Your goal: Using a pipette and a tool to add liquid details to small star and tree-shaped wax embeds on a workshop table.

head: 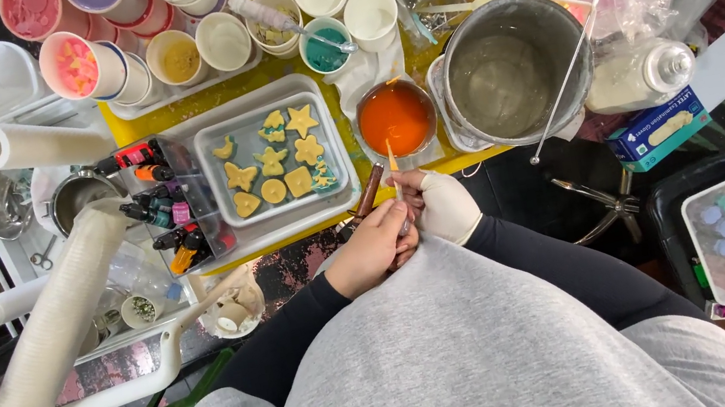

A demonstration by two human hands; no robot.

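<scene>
Just below the orange bowl (395, 117), both hands work a small brown bottle (370, 192).
Left hand's (374, 247) grip is clamped on the bottle; gloved right hand (442, 204) pinches a thin stick (394, 166), best kept steady and close.

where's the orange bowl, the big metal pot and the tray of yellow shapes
orange bowl (395, 117), head view, on the orange liquid's middle
big metal pot (507, 77), head view, on its inner bottom
tray of yellow shapes (327, 145), head view, on its right rim

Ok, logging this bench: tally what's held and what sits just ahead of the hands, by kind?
Brown bottle, in left hand: 1
Orange-tipped stick, in right hand: 1
Yellow shapes in clear tray: 10
Bowl of orange liquid: 1
Large metal pot: 1
Total: 14
</scene>
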